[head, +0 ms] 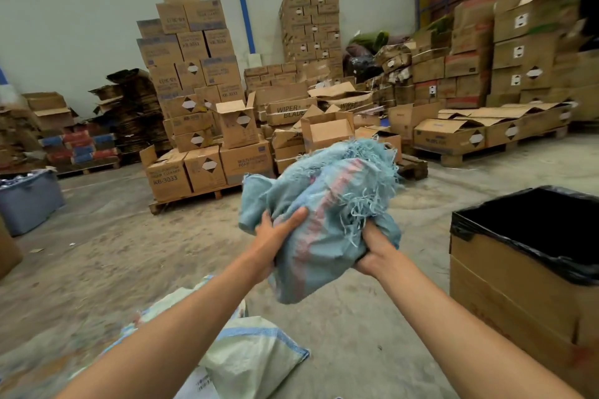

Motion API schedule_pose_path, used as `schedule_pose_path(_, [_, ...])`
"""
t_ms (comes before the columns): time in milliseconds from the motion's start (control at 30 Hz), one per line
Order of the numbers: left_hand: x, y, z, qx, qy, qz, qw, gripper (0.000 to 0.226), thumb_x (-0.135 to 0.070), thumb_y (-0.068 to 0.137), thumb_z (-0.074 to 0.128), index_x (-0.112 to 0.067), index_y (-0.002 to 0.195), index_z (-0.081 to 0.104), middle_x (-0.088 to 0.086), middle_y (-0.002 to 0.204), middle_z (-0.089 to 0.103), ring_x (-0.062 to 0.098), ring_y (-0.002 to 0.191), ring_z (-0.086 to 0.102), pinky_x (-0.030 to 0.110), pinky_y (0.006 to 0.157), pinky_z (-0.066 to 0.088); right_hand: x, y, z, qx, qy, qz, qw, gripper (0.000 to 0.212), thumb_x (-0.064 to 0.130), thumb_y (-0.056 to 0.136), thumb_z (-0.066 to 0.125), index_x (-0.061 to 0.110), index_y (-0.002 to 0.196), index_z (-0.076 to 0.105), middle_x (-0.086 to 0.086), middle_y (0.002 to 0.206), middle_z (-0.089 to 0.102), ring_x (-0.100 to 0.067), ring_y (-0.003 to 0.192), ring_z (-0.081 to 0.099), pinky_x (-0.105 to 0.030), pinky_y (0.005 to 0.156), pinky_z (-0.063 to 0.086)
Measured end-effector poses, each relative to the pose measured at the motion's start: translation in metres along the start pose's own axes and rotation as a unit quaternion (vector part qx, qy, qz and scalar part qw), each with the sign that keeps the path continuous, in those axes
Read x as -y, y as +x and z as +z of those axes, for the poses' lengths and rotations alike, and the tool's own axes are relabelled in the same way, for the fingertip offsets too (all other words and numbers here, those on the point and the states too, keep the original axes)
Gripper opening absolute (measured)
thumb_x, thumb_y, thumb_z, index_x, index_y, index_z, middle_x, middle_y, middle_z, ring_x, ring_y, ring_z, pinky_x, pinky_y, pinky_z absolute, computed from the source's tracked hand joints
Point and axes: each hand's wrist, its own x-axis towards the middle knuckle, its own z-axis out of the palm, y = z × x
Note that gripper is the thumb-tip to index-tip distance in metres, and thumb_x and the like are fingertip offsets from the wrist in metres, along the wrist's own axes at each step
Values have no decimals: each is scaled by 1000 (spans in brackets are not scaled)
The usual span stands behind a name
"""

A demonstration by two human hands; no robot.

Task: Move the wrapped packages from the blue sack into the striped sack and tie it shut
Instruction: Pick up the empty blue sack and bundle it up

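1. Both bare arms reach forward and up from the lower edge of the view, nearly straight at the elbows.
2. The left hand (275, 233) is on the left side of the blue sack (324, 214), thumb laid across its front and fingers curled behind in a firm grip.
3. The right hand (376, 253) cups the sack's lower right, palm turned inward, fingers buried in the cloth.
4. The hands are held apart, at about the same height.
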Motion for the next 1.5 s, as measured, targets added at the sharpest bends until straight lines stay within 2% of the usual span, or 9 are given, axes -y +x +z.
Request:
schedule_pose_path(133, [-14,1,30,158,-118,18,980,69,-33,74,83,-15,134,54,18,125,66,36,114,64,50,100,50,9,-12,-5,59,-78,63,993,40,40,89,63,3,84,79,-17,99,75,-29,85,74,-40,75,61])
schedule_pose_path(267, [-12,4,48,135,-155,34,978,62,-19,72,81,-7,128,60,20,120,67,39,110,65,53,98,50,22,-8,-22,-6,-184,86,979,50,57,71,70,21,106,70,-8,110,72,-34,111,59,-47,86,46])
schedule_pose_path(400, [-16,2,73,125,-166,14,978,51,-13,78,76,-5,126,61,19,118,69,36,110,66,50,98,51,36,-12,-39,81,-85,83,990,60,47,80,71,10,126,64,-14,129,64,-32,124,57,-52,112,36])
schedule_pose_path(733, [-43,17,163,126,185,-5,975,75,-76,68,66,-31,127,51,-6,118,65,19,103,64,38,83,53,118,-16,-120,-81,-84,-138,984,39,27,89,69,8,123,65,-18,123,67,-34,112,64,-50,102,48])
schedule_pose_path(900, [-33,30,236,118,279,78,950,70,-67,88,50,-19,138,44,3,129,58,22,105,61,32,80,51,203,-44,-160,-289,-152,-296,898,32,23,89,71,14,119,61,1,114,65,-23,104,63,-33,91,52])
schedule_pose_path(1067, [-18,43,308,196,384,180,884,62,-54,96,48,-16,145,40,9,138,54,23,121,55,29,94,43,280,-49,-213,-425,-253,-362,791,56,23,84,71,4,134,53,-11,138,56,-29,122,55,-35,103,46])
schedule_pose_path(1200, [2,56,347,253,438,251,825,64,-52,96,50,-15,147,38,6,143,51,20,127,50,34,104,42,298,-50,-248,-455,-479,-297,690,53,30,92,63,10,139,49,-12,142,52,-31,130,49,-35,105,41])
schedule_pose_path(1333, [31,67,376,288,504,289,761,69,-55,96,46,-23,154,25,0,159,28,18,145,26,36,117,27,278,-28,-297,-468,-551,-197,662,46,38,83,67,14,121,61,-12,124,64,-33,112,61,-33,85,52])
schedule_pose_path(1500, [46,90,402,319,566,303,697,62,-45,102,38,-23,156,17,1,163,16,19,151,9,38,122,16,264,-1,-327,-481,-675,-5,560,41,40,86,64,15,119,60,-5,114,62,-28,115,58,-41,100,46])
